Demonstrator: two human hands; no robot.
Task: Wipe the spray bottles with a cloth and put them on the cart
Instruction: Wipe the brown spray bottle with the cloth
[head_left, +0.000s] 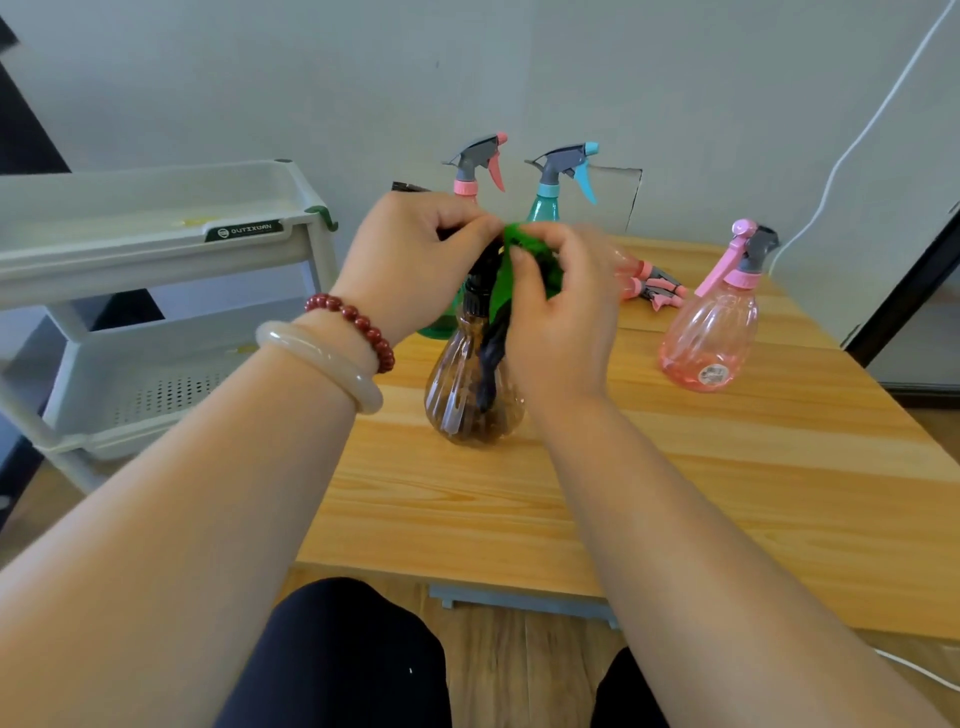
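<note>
Head view: a brown spray bottle (470, 395) is seen upright on the wooden table (675, 493), near the middle of the picture, with both hands closed over its top. The left hand (415, 260) is curled round the bottle's sprayer head from the 10 o'clock side, so the head is mostly hidden; the right hand (561, 312) comes in from 3 o'clock, and a green cloth (511, 280) is pinched between its thumb and fingers against the neck. A darker tail of the cloth hangs down the front of the bottle's ribbed body, which is left bare below both hands.

A red bead bracelet (353, 325) and a pale bangle (322, 364) are worn on the left wrist.

Other bottles are placed around it – a pink-triggered sprayer (480, 161) and a teal sprayer (561, 171) upright at 12 o'clock by the wall; pink bottles lying flat (649, 286) at 2 o'clock; a pink bottle (711, 338) upright at 3 o'clock. The grey cart (156, 244) stands at 9 o'clock, beside the table's edge.
</note>
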